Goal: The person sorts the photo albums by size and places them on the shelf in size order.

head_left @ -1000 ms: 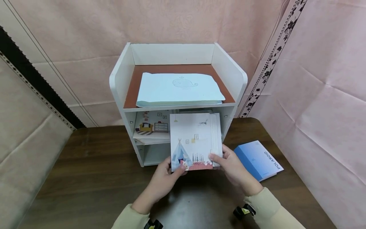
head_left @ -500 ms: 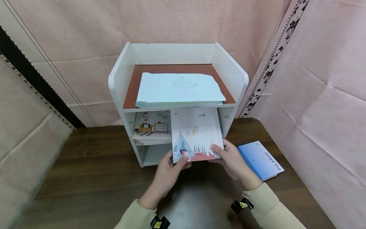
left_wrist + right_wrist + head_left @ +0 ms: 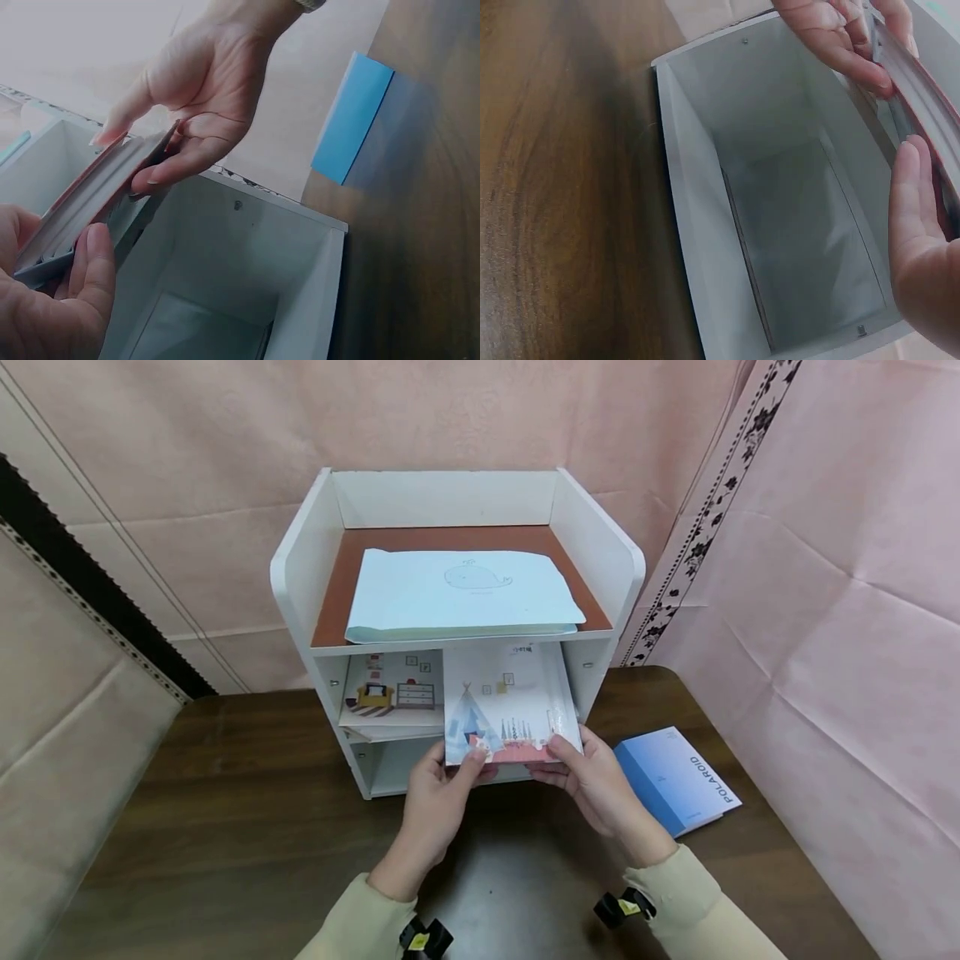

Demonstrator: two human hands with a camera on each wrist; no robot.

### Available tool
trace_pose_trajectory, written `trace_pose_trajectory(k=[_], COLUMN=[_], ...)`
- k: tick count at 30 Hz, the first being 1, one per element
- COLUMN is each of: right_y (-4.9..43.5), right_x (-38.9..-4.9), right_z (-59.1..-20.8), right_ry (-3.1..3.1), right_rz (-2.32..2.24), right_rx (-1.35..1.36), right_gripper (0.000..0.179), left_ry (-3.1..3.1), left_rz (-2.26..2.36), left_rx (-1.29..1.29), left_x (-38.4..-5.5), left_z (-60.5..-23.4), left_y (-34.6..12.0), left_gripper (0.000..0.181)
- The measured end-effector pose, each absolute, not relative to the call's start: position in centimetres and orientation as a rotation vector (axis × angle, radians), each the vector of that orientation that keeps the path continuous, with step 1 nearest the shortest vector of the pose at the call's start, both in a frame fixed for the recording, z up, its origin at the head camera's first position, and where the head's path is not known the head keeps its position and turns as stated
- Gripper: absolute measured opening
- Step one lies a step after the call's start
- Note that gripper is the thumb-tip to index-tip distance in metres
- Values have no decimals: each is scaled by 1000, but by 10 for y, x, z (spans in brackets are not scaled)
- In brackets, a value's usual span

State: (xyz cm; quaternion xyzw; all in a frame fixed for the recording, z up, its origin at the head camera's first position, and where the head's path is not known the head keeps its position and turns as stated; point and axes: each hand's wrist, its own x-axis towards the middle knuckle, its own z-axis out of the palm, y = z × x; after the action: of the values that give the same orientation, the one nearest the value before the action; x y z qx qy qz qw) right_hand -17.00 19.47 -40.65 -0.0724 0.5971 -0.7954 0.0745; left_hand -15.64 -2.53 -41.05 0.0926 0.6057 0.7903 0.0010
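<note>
The book [image 3: 506,706] with a tent picture is at the centre of the frame, its far end inside the white shelf [image 3: 603,547]. My left hand [image 3: 438,789] and right hand [image 3: 596,781] pinch its near edge, thumbs on top.

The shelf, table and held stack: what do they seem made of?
Shelf: probably board, white and smooth, in flat panels.
Table: wood or laminate, slightly glossy; brown grain and a soft glare show.
Stack: likely paper and card, mostly matt; thin pale layers show between covers.
</note>
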Motion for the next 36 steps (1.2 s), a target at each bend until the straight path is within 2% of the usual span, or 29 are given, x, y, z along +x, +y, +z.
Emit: trace_pose_trajectory(k=[14, 26, 31, 36], right_y=[191, 190, 189, 186], right_x=[-173, -173, -167, -168], right_z=[-403, -411, -416, -420], right_ry=[1776, 1663, 1625, 1684], right_rz=[-2496, -2514, -2478, -2448], right_rx=[-153, -42, -187, -211], right_gripper=[52, 60, 49, 39], left_ry=[1829, 2013, 2052, 2087], left_rz=[2532, 2424, 2410, 2366], left_rx=[257, 133, 193, 250], left_x=[-164, -165, -166, -168], left_z=[-402, -404, -411, -418], left_y=[-20, -22, -24, -27], left_gripper=[41, 46, 48, 40])
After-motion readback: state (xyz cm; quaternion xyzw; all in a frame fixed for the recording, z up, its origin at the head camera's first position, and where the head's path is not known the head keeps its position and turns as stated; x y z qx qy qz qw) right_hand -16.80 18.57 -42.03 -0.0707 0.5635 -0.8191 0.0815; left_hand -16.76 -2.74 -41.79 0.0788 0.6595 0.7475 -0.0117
